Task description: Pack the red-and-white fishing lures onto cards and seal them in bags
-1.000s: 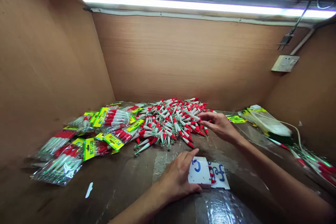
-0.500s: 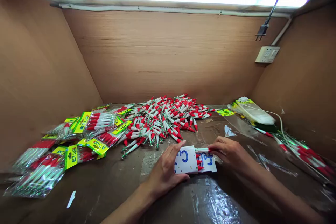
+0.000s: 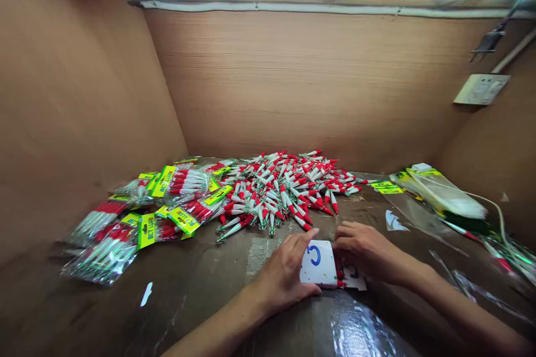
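Observation:
A small white card with blue lettering (image 3: 318, 263) lies on the brown worktop near me. My left hand (image 3: 285, 274) grips its left edge between thumb and fingers. My right hand (image 3: 363, 250) lies curled over the card's right part, fingers bent down against it, where a few red-tipped lures (image 3: 340, 276) poke out from under the card. What the right fingers pinch, if anything, is hidden. Behind both hands spreads a large pile of red-and-white lures (image 3: 285, 187).
Filled clear bags with yellow-green header labels (image 3: 146, 209) lie at the left. Empty clear bags, labels and a white cable (image 3: 435, 195) sit at the right. Brown board walls enclose the worktop; a wall socket (image 3: 481, 89) hangs at the right under a tube light.
My right hand drew back from the lure pile to the card and now covers its right half. The left hand stayed on the card.

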Demonstrator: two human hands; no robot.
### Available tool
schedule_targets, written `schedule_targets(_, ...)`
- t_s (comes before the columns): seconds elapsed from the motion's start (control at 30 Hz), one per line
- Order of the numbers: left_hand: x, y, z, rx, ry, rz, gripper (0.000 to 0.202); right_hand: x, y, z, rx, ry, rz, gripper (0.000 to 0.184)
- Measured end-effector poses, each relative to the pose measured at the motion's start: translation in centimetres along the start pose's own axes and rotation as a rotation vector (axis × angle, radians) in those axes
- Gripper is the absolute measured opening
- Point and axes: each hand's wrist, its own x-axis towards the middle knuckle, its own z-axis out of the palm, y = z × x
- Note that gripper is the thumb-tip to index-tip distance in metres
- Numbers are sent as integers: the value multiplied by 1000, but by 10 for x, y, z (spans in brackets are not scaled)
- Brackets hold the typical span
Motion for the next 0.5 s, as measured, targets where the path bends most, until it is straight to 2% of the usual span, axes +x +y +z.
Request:
schedule_targets(0.07,-1,-1,0,0,-21,-5,112,17,4,-15,80,-56,35,26)
schedule_targets(0.1,-1,-1,1,1,-27,-5,111,30,4,-22,90,-42,71,29)
schedule_targets(0.2,-1,-2,1,22,-37,-7,108,92,-8,-32,-3,85,201,36)
schedule_targets(0.37,-1,-1,0,69,-33,-33,109,202,-31,-10,-81,117,408,32)
schedule_targets(0.43,-1,0,-1,73,-49,-32,109,228,-31,1,-57,137,457,30)
schedule_targets(0.5,-1,2,-2,81,-65,-31,109,242,-28,8,-2,159,495,23)
